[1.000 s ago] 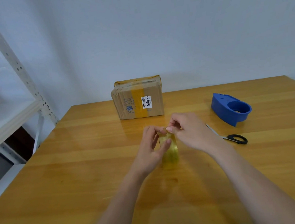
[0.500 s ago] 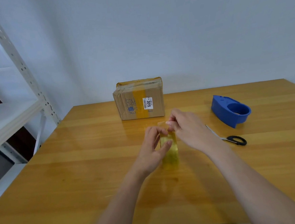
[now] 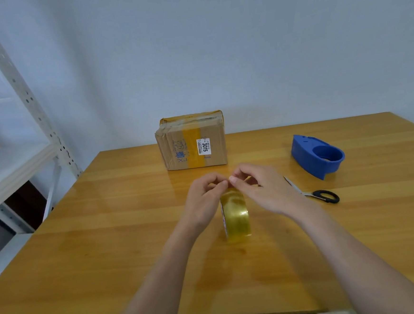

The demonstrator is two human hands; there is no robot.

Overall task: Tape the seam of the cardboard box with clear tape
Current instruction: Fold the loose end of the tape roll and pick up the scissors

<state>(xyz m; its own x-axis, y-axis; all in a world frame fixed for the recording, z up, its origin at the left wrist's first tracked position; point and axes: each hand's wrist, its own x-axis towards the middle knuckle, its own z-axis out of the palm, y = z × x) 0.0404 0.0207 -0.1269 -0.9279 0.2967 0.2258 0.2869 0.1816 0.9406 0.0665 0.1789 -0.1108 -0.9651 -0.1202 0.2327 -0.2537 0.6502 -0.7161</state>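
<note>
A worn cardboard box [image 3: 192, 141] with a yellowish tape strip and a white label stands at the table's far middle. A roll of clear yellowish tape [image 3: 235, 215] stands on edge in the middle of the table. My left hand [image 3: 205, 197] is curled against the roll's left top. My right hand [image 3: 259, 187] pinches at the roll's top edge, fingertips touching those of the left hand. The tape's loose end is hidden under the fingers.
A blue tape dispenser [image 3: 317, 155] sits at the right, with black-handled scissors [image 3: 314, 193] in front of it. The wooden table [image 3: 108, 239] ends at a white wall. A white metal shelf rack [image 3: 15, 152] stands to the left.
My fingertips have shifted slightly on the roll's top and both hands now meet there; the left thumb no longer rests on the roll's face. The roll stays in place.
</note>
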